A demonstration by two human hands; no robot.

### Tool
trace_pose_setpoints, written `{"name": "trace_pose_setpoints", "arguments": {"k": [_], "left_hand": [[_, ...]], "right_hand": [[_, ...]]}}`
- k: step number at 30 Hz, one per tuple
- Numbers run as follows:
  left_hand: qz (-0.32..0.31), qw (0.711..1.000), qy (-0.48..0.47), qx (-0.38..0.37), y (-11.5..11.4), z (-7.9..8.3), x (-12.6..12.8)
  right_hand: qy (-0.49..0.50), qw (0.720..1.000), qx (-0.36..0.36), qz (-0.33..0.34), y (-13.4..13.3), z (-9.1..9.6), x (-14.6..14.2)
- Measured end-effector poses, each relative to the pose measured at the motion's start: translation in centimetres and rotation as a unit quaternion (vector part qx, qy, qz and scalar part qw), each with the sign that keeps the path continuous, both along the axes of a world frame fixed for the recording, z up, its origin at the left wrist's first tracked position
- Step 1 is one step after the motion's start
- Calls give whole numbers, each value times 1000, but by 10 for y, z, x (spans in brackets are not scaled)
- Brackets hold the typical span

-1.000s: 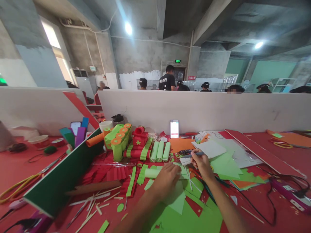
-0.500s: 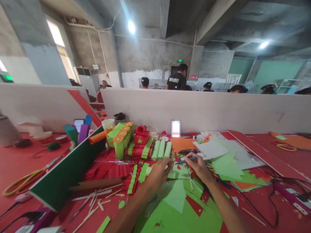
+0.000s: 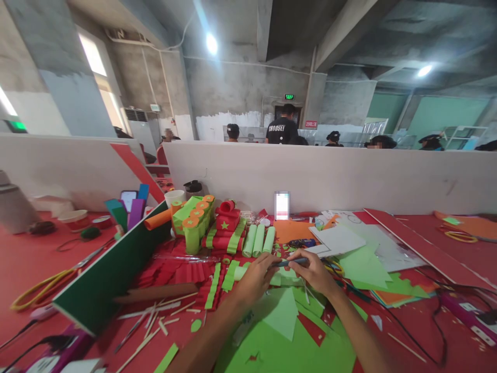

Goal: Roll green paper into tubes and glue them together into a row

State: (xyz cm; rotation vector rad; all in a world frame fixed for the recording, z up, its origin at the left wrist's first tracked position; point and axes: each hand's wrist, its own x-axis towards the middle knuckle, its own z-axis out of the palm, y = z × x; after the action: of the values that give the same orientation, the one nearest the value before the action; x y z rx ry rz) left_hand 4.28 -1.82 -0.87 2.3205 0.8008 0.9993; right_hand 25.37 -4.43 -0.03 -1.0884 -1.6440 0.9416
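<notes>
A slim grey-blue pen (image 3: 286,263) lies level between my two hands. My left hand (image 3: 257,275) has its fingers closed at the pen's left end. My right hand (image 3: 311,269) pinches the other end, with a thin white strip hanging below it. Under both hands are pale green paper pieces (image 3: 277,313) over a larger bright green sheet (image 3: 287,352). Three light green paper rolls (image 3: 259,240) stand just beyond my left hand. Whether the pen's tip is covered is hidden by my left fingers.
Left of the rolls sits a red and green paper model (image 3: 224,228) with orange-topped green tubes (image 3: 193,237). A dark green board (image 3: 112,277) stands on edge at left, near yellow-handled scissors (image 3: 42,290). White and green sheets (image 3: 365,259) and black cables (image 3: 407,318) lie right. People stand behind a white partition (image 3: 330,176).
My right hand has moved left and turned, bringing the pen to my left hand. My left fingers now close at the pen's end. The view has shifted slightly.
</notes>
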Motion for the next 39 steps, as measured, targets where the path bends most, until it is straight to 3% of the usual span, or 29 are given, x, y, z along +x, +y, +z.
{"name": "trace_pose_setpoints", "arguments": {"k": [6, 10, 13, 16, 19, 22, 25, 28, 35, 39], "left_hand": [[-18, 1000, 18, -13, -6, 5, 2], [23, 999, 26, -10, -3, 5, -1], [66, 997, 27, 3, 2, 8, -7], [108, 993, 44, 17, 8, 11, -15], [141, 986, 75, 48, 14, 9, -22], [157, 977, 121, 82, 21, 2, -27], [169, 966, 165, 101, 27, -6, -30], [180, 960, 185, 111, 28, -10, -31], [155, 963, 192, 112, 25, -6, -29], [147, 965, 183, 112, 25, -6, -29]], "right_hand": [[11, 998, -28, 52, -7, -4, -11], [11, 998, -28, 56, -7, -1, -12], [14, 1000, 0, -17, -1, 2, 1], [-3, 986, 48, -158, 8, 2, 25], [-120, 949, 75, -281, 14, -3, 54], [-279, 883, 48, -374, 15, -9, 82], [-363, 838, 4, -408, 13, -17, 105], [-394, 820, -30, -414, 14, -24, 119], [-386, 819, -60, -420, 21, -30, 131], [-315, 832, -60, -454, 24, -33, 135]]}}
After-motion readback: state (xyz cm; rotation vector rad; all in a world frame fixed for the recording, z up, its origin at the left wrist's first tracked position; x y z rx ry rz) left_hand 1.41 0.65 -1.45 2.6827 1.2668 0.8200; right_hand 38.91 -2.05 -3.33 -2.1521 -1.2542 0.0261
